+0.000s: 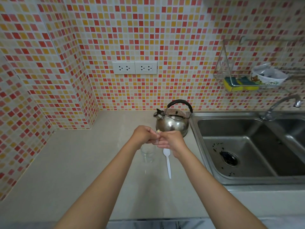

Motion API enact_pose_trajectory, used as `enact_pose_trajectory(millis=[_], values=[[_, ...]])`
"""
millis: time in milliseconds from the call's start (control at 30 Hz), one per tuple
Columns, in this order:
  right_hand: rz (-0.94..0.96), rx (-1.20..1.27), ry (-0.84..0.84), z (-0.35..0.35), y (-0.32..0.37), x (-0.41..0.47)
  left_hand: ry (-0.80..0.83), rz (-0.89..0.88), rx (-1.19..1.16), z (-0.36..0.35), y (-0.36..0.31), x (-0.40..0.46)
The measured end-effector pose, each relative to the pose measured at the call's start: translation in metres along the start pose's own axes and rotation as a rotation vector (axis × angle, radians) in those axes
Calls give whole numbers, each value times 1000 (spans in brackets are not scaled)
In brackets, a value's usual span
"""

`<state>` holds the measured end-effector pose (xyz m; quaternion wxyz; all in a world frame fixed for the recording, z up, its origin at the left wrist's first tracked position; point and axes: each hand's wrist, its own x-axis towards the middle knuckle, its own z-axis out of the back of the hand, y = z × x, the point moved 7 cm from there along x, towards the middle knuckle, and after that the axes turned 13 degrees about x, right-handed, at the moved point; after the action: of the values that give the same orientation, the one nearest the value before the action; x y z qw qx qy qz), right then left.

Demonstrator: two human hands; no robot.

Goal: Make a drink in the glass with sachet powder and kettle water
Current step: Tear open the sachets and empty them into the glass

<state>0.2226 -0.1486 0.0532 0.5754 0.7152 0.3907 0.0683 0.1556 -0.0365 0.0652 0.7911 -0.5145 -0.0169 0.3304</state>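
Mosaic-tiled wall (red, orange), beige counter, seemingly steel sink.

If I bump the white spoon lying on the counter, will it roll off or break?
The white spoon looks like thin plastic, so it is probably very light and would skid across the smooth counter rather than roll. It lies flat and cannot tip. It might bend or snap if pressed hard.

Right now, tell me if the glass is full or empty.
Empty, as far as it shows: the glass stands upright on the counter, clear through, with no liquid or powder visible. Both hands hide its rim.
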Motion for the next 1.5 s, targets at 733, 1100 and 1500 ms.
enact_pose_trajectory(millis=[733,1100,1500], values=[[-18,73,110,-7,-5,-1,9,-34,-55,6,8,1],[-43,106,112,-6,-7,-1,19,-50,-62,4,10,4],[-40,122,103,-5,-10,4,8,-31,-93,3,14,5]])
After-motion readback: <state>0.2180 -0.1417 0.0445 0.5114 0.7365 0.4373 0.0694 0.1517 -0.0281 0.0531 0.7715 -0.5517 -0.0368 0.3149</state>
